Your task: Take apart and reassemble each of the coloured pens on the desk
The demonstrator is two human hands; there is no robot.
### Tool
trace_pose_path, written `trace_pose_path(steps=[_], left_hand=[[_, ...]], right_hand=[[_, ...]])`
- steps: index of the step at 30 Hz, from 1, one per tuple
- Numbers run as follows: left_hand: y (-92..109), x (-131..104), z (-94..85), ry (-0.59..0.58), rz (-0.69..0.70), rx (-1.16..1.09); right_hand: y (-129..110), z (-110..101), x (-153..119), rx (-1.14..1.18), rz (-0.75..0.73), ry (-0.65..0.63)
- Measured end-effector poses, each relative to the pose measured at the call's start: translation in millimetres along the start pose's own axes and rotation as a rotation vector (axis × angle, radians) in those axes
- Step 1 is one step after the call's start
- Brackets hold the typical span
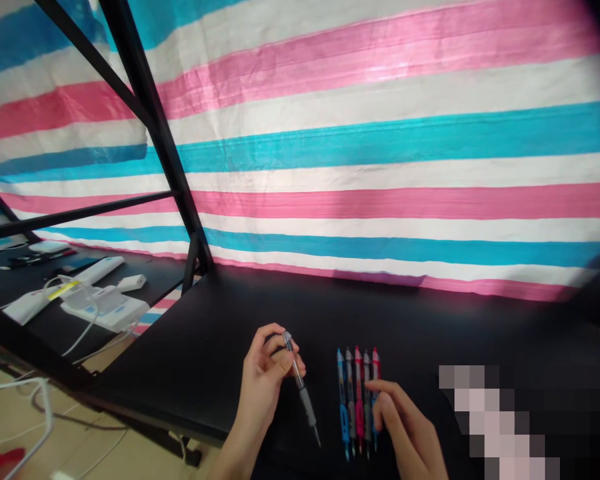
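Observation:
My left hand (266, 377) pinches a clear-barrelled ballpoint pen with a grey grip (301, 387) near its top, between thumb and fingers. The pen slants, its tip pointing down and toward me. To its right, several similar pens lie side by side on the black table: a blue one (343, 403), a pink one (359, 400) and grey ones such as the grey pen (351, 403). My right hand (405, 423) is at the right end of this row, index finger stretched over the pens and thumb apart from it. It partly covers the rightmost pen (377, 363), which has a red top.
The black tabletop (260, 300) reaches back to a striped plastic sheet (380, 160). A black metal frame post (155, 127) stands left. Beyond it, white power strips (105, 307) and cables rest on another table. A blurred, pixelated patch covers the lower right.

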State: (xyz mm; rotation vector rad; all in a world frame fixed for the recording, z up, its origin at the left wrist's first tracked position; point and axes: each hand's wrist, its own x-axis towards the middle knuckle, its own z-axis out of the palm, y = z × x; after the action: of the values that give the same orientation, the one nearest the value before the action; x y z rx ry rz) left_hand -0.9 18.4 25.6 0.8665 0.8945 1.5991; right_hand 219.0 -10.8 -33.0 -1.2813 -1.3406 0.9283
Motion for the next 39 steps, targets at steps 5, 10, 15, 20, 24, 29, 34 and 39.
trace_pose_path(steps=[5,10,15,20,24,29,34,39], left_hand=[[5,4,-5.0,0.001,-0.011,0.029],[12,8,-12.4,-0.030,0.016,0.062],[21,10,-15.0,-0.045,0.015,0.102],[23,21,-25.7,-0.063,0.011,0.264],[26,37,-45.3,-0.015,-0.001,0.456],[25,53,-73.0,0.023,0.034,0.726],[15,58,-90.0,0.042,0.090,1.028],[10,57,-96.3,0.023,0.136,1.192]], right_hand=[[4,-1,0,0.020,0.001,-0.001],[-1,-1,0,0.019,0.033,-0.005],[-3,-3,-1,0.013,0.040,-0.014],[-1,-3,-1,-0.027,0.023,0.009],[0,-3,-3,-0.035,0.025,0.046],[6,-8,-2,-0.068,-0.009,-0.026],[10,-10,-1,-0.065,0.001,-0.058],[8,-10,-1,-0.055,0.000,-0.054]])
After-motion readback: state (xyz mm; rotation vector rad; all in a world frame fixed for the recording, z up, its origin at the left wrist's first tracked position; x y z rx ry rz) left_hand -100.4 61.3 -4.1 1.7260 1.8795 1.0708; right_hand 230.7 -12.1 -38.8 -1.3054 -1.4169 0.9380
